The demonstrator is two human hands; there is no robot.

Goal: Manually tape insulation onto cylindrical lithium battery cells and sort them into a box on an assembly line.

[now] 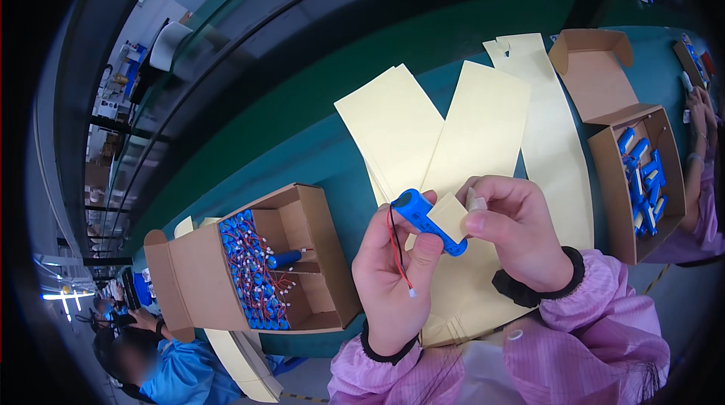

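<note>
My left hand (393, 284) is closed around a blue battery pack (411, 205), held tilted in front of me. Red and black wires (394, 242) hang from its upper end down to a small white connector (411, 293). A small pale yellow square (448, 214) lies against the battery's side, partly covering it; whether it sticks there cannot be seen. My right hand (521, 231) is closed at the square's right edge, thumb and fingers pinching it. A whitish scrap (474, 201) shows between those fingertips.
Pale yellow sheets (483, 118) spread over the green table (302, 167). At left stands an open cardboard box (343, 284) with several wired blue batteries; another box (604, 167) at right holds more, some with yellow pieces. Co-workers sit at far left (185, 375) and far right (706, 208).
</note>
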